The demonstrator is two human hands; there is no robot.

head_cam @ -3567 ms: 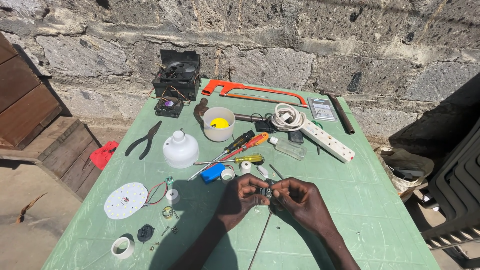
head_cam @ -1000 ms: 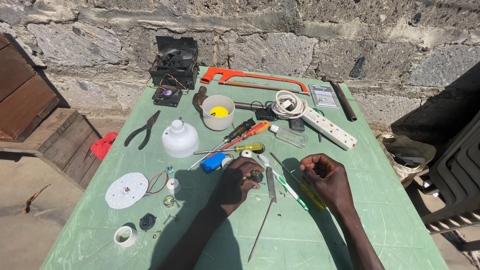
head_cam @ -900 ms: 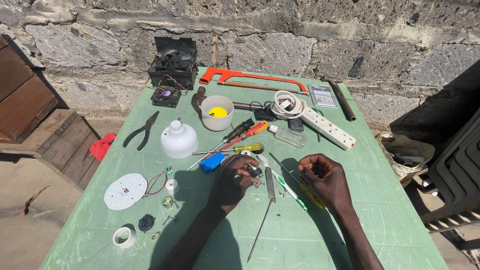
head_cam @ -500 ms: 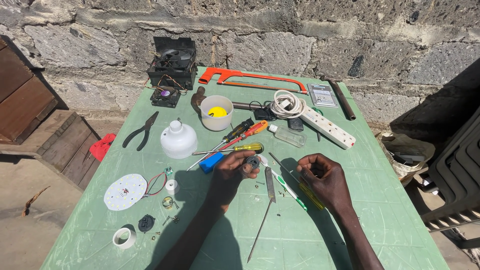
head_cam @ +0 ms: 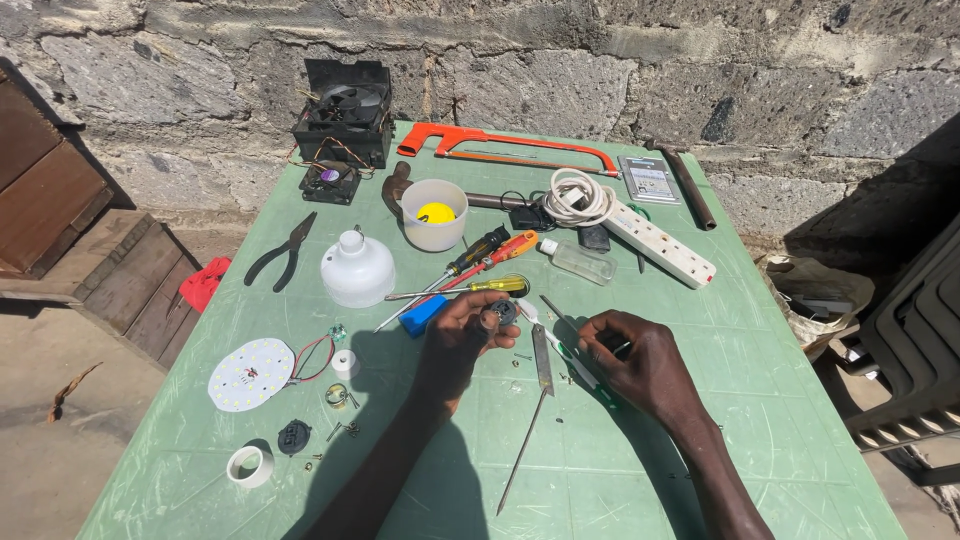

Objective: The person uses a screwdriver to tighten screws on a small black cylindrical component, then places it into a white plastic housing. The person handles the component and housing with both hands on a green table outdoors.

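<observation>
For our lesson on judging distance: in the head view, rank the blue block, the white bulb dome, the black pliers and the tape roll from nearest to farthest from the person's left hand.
1. Blue block, just left of the left hand.
2. White bulb dome, up-left.
3. Black pliers, farther left.
4. Tape roll, at the near-left corner.

orange hacksaw [head_cam: 505, 145] at far edge | white power strip [head_cam: 655, 243] right | black pliers [head_cam: 281, 251] left | tape roll [head_cam: 249, 464] near corner

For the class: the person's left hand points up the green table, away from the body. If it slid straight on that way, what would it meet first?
Probably the yellow-handled screwdriver, lying just beyond the left hand and the small dark round part at its fingertips. Depth is hard to judge from above.
</observation>
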